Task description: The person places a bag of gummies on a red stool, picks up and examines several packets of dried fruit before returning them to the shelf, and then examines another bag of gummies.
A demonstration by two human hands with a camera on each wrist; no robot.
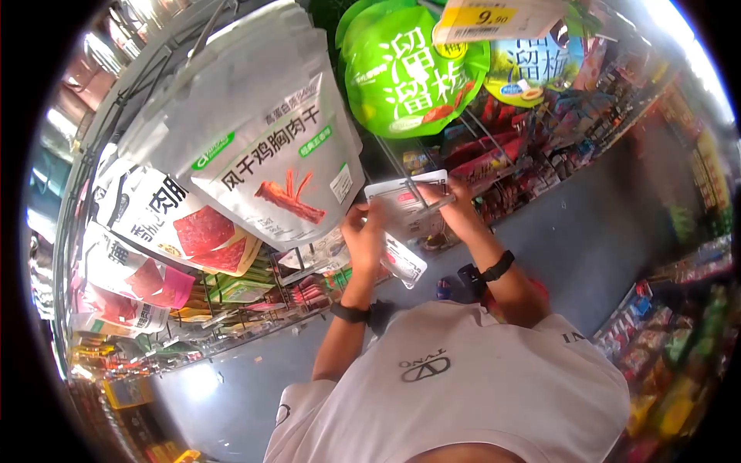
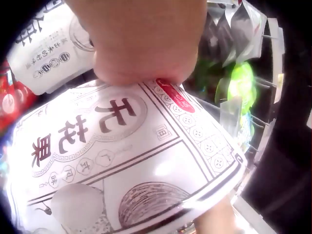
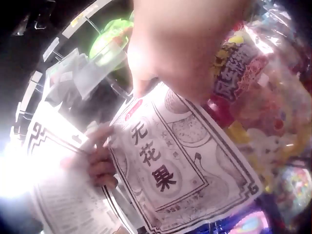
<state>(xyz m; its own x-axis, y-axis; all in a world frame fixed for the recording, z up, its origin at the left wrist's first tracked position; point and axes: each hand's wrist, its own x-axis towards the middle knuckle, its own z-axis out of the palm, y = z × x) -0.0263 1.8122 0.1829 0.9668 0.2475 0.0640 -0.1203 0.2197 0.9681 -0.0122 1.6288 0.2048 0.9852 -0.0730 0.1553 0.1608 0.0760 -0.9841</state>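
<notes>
In the head view my left hand [image 1: 364, 241] grips a white snack packet [image 1: 404, 264] that hangs below its fingers. That packet [image 2: 146, 141] fills much of the left wrist view, with large dark characters, line drawings and a small red label. My right hand [image 1: 458, 207] holds a second white packet [image 1: 403, 207] by its top edge, beside a metal display hook [image 1: 438, 204]. The right wrist view shows this packet [image 3: 170, 165] printed in the same style. Next to it, fingers [image 3: 101, 165] of my left hand curl round the other packet's edge.
Large grey pouches of dried meat [image 1: 278, 166] hang close on the left. A green pouch [image 1: 413, 73] and a price tag [image 1: 486, 21] are above the hands. Colourful candy bags [image 3: 263, 97] hang to the right. Grey floor [image 1: 571, 216] lies beyond.
</notes>
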